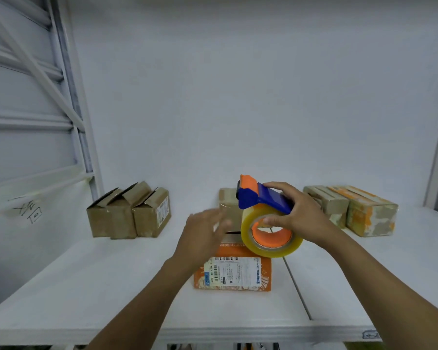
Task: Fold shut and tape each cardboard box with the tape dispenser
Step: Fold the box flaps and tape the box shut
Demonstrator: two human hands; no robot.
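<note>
Gripped by the right hand [301, 221], thumb in the roll's core, the blue-and-orange tape dispenser [266, 213] is held mid-frame above the orange box [266, 276]; the left hand [202, 233], blurred, is spread open beside it; a white barcode label [234, 270] is seen on the box, "HERE" legible along its far edge; open-flapped brown boxes [129, 213] are lined up centre left.

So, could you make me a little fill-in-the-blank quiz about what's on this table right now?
The right hand grips the tape dispenser, whose body is orange and ____.
The left hand, fingers straight, holds ____.
The labelled box nearest the person is coloured ____.
At the back left stand ____ brown boxes with open flaps.
Missing words: blue; nothing; orange; three.
</note>
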